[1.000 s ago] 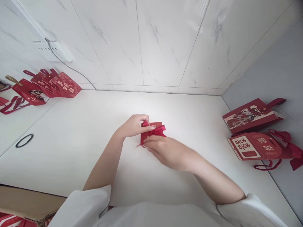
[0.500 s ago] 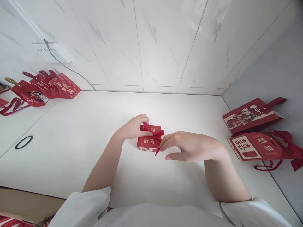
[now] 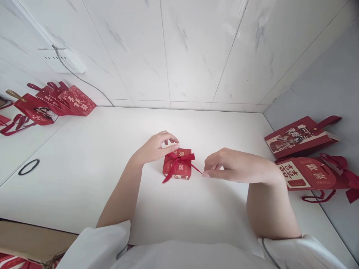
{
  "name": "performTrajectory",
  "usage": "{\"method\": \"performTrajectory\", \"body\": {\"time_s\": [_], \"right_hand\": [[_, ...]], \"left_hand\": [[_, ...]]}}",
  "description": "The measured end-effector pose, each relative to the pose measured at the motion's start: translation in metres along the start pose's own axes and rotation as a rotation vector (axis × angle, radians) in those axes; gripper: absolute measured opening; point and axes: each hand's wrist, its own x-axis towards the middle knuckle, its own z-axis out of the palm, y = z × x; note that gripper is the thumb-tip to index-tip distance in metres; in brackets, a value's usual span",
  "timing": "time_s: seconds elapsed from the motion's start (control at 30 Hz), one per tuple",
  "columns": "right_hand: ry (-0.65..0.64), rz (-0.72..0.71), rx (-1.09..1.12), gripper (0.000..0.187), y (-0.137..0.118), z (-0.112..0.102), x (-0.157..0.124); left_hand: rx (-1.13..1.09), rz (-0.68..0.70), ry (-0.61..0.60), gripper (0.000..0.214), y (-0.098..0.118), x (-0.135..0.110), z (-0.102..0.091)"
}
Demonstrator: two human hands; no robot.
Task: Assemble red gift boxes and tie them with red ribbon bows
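Note:
A small red gift box with pale characters lies on the white table. A red ribbon is tied round it in a bow, one tail hanging over the near edge at the left. My left hand hovers at the box's far left corner, thumb and fingers apart, with nothing visible between them. To the right of the box, my right hand pinches the end of the other ribbon tail between thumb and forefinger. That tail is drawn out thin towards the right.
Red gift bags stand at the back left. Two more, a picture bag and a lettered bag, are at the right. A black ring lies at the left. A cardboard box is at the near left; a cable hangs from the socket.
My left hand has let go of the bow and moved slightly up and left. My right hand has moved right with the ribbon tail. The left tail now hangs over the box front.

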Motion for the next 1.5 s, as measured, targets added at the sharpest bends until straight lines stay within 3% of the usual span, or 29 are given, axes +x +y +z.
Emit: {"method": "performTrajectory", "body": {"time_s": [0.17, 0.37, 0.47, 0.63, 0.93, 1.2, 1.33, 1.5], "right_hand": [[0.016, 0.154, -0.142, 0.039, 0.004, 0.001, 0.006], [0.046, 0.249, -0.1, 0.024, 0.003, 0.014, 0.032], [0.035, 0.287, 0.002, 0.025, 0.008, 0.015, 0.042], [0.021, 0.127, 0.034, 0.017, 0.017, 0.012, 0.047], [0.29, -0.04, 0.07, 0.023, 0.031, 0.022, 0.073], [0.337, 0.024, 0.037, 0.016, 0.039, 0.026, 0.075], [0.386, 0.059, 0.099, 0.023, 0.034, 0.016, 0.062], [0.3, 0.007, 0.188, 0.029, 0.03, 0.005, 0.051]], "left_hand": [[0.001, 0.0, -0.227, 0.021, -0.002, 0.001, 0.002], [0.002, -0.006, -0.241, 0.02, -0.002, 0.002, 0.004], [-0.015, -0.015, -0.248, 0.02, -0.002, 0.002, 0.006], [-0.019, -0.019, -0.244, 0.017, -0.004, 0.002, 0.007], [0.04, 0.014, -0.249, 0.017, -0.007, 0.006, 0.012], [0.08, 0.05, -0.242, 0.019, 0.003, 0.0, 0.009], [-0.016, 0.045, -0.112, 0.026, 0.008, -0.007, -0.002], [0.048, -0.036, -0.044, 0.027, 0.003, -0.011, -0.014]]}}
